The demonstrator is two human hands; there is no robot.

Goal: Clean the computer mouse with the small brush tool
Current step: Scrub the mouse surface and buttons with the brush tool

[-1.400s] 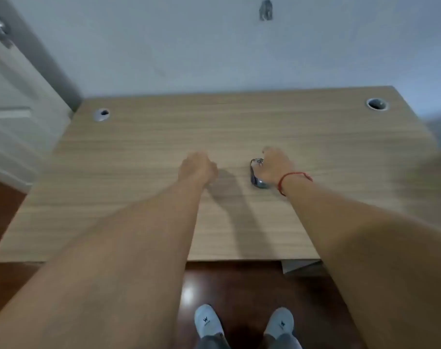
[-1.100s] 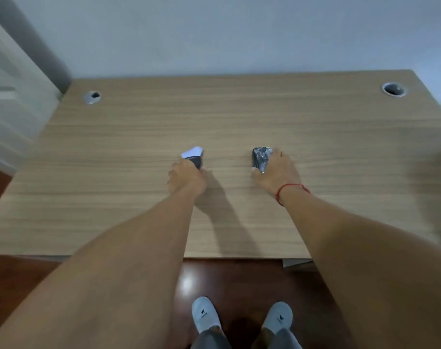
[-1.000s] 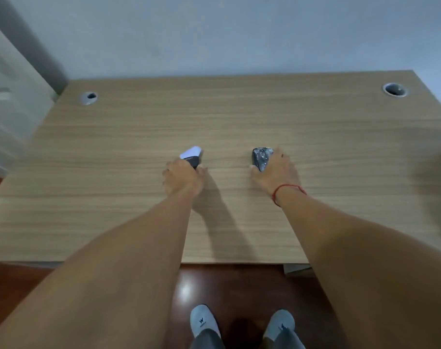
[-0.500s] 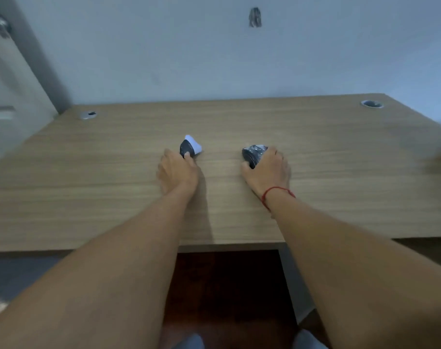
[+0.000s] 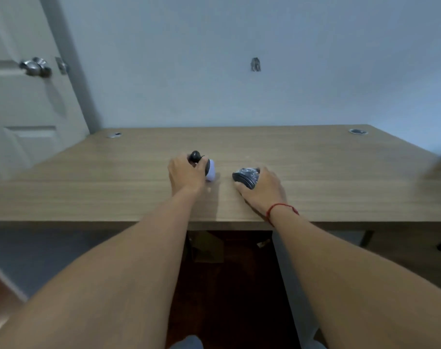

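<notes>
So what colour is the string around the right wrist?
Red: the string on the right wrist shows clearly in the head view.

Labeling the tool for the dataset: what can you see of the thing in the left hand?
The brush tool is small and two-toned: a black part sticks up above the left hand, and a pale lavender-white part points toward the wooden desk. It looks like plastic. The fingers wrap its middle, hiding it. No bristles can be made out, nor whether it touches the desk.
</notes>
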